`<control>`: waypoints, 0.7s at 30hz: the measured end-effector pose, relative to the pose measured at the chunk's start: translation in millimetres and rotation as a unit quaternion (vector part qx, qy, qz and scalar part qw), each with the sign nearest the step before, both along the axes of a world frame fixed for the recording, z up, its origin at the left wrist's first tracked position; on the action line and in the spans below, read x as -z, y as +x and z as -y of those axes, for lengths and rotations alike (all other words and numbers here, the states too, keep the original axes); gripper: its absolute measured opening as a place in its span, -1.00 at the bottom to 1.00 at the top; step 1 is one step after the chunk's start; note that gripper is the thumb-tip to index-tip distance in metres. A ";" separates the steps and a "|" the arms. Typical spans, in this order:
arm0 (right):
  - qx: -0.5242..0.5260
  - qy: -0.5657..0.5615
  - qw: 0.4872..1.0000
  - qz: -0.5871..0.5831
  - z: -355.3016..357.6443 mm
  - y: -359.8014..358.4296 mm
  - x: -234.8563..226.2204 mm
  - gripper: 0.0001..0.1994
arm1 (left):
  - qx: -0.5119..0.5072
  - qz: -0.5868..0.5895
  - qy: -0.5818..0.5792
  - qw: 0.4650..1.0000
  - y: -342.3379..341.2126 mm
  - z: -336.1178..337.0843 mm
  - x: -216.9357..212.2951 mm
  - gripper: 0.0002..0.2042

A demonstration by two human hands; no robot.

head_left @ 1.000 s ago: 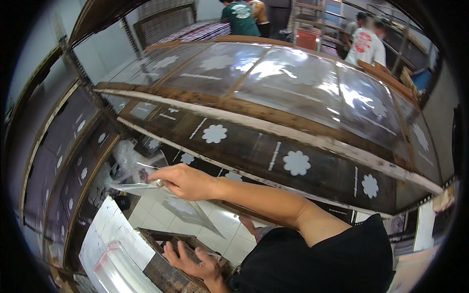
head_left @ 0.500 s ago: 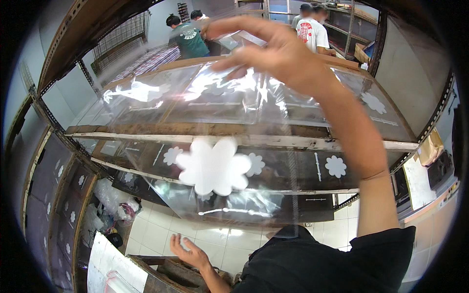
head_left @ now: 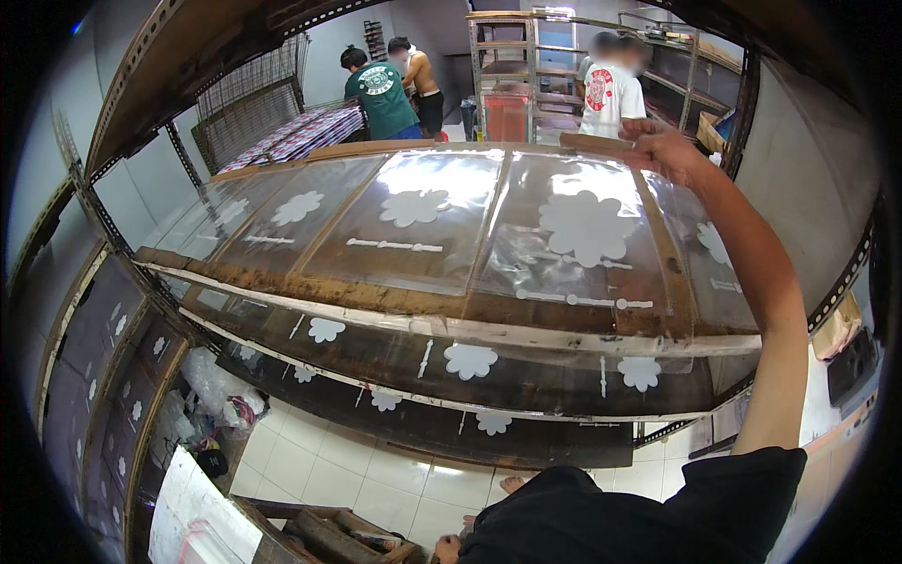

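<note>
My right hand (head_left: 662, 152) is raised at the far right of the top shelf, its fingers closed on the upper edge of a clear plastic sheet (head_left: 554, 268). A large white flower shape (head_left: 587, 228) and a beaded white line (head_left: 583, 300) are printed on that sheet. Its lower edge overhangs the front of the shelf, and glare hides part of its outline. Low at the bottom edge, my left hand (head_left: 447, 548) shows only in small part; its fingers are not clear. Beside the held sheet lies another clear printed sheet (head_left: 404, 226), flat on the shelf.
The shelf's pale front edge (head_left: 442, 329) runs across the view, with lower shelves of printed sheets beneath. Slotted metal posts (head_left: 117, 230) frame the rack. A wooden crate (head_left: 329, 536) and plastic bags (head_left: 211, 381) sit low left. Several people work beyond the rack.
My right hand has moved right and away from me, carrying the sheet from mid-air to over the shelf's right part. My left hand has dropped to the bottom edge. The view has shifted slightly.
</note>
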State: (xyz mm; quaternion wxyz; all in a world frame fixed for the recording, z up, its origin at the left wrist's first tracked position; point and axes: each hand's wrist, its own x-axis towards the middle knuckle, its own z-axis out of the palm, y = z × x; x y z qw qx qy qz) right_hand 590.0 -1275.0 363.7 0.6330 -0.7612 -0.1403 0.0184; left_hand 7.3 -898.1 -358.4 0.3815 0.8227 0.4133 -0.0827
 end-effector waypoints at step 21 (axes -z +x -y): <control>0.060 -0.033 0.997 -0.043 -10.1 72.4 52.3 -0.50 | 0.000 -0.007 -0.054 0.999 19.3 22.6 -1.8 -0.64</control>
